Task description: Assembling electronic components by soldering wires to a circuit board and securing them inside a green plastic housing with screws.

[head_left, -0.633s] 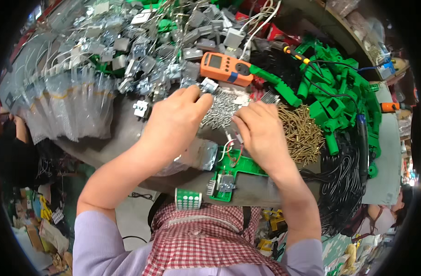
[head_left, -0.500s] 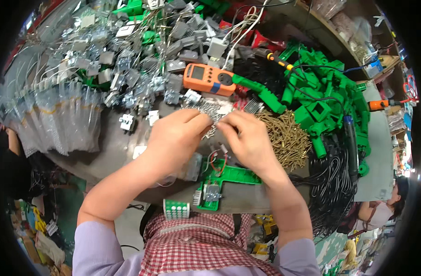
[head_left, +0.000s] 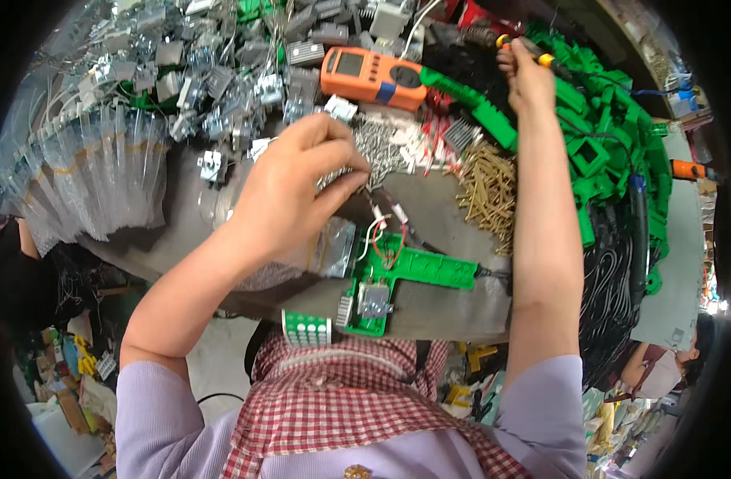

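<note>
My left hand is closed in a pinch above the left side of a pile of small silver screws. Whatever lies between its fingertips is too small to make out. At the upper right, my right hand is closed round a corded tool with a yellow and black handle. Below and between my arms lies an open green plastic housing half. It holds a grey metal-topped switch block. Red and white wires with white sleeves rise from it, and a black cable leaves its right end.
Brass-coloured screws lie beside my right forearm. An orange meter sits beyond the silver screws. Grey switch parts heap up at the back left, above clear plastic bags. Green housings and black cables crowd the right.
My right hand has left the silver screws and gone up and right to the corded tool. My left hand has stayed near the screws, still pinched. The whole view has shifted somewhat.
</note>
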Tool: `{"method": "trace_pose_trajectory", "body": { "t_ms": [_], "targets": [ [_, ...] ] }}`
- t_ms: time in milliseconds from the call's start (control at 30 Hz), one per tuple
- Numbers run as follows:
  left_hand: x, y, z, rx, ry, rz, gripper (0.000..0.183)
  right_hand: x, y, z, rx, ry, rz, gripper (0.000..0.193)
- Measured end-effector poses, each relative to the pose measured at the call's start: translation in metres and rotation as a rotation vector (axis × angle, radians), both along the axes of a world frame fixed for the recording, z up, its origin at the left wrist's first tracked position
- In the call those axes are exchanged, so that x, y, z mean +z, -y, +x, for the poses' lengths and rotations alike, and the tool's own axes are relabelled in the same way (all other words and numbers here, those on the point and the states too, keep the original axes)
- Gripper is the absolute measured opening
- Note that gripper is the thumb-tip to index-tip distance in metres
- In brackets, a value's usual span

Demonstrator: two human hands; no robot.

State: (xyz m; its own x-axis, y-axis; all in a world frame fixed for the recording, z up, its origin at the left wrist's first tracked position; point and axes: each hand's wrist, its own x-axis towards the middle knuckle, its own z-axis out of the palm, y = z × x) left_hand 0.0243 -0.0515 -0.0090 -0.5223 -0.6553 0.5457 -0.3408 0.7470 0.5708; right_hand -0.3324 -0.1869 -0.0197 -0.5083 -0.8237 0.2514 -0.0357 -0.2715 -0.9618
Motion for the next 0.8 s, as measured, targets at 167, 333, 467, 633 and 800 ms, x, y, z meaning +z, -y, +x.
{"method": "trace_pose_trajectory", "body": {
  "t_ms": [167,333,467,633,800],
  "targets": [
    [-0.009,0.001,0.002,0.000,0.054,0.154,0.017,0.038,-0.088,0.034,-0.444,-0.679,-0.244,0.029],
    [-0.016,0.007,-0.002,-0.002,0.130,0.056,0.017,0.026,-0.131,0.078,-0.068,-0.054,-0.124,0.023],
    [-0.017,0.006,-0.004,0.013,0.167,0.034,0.016,0.010,-0.136,0.093,0.125,0.095,0.058,0.019],
    [-0.020,0.008,-0.005,0.011,0.168,0.030,0.014,0.007,-0.131,0.105,0.158,-0.027,0.095,0.022],
    [-0.021,0.007,-0.006,0.010,0.174,0.034,0.013,0.009,-0.131,0.108,0.136,-0.053,0.115,0.024]
  ]
}}
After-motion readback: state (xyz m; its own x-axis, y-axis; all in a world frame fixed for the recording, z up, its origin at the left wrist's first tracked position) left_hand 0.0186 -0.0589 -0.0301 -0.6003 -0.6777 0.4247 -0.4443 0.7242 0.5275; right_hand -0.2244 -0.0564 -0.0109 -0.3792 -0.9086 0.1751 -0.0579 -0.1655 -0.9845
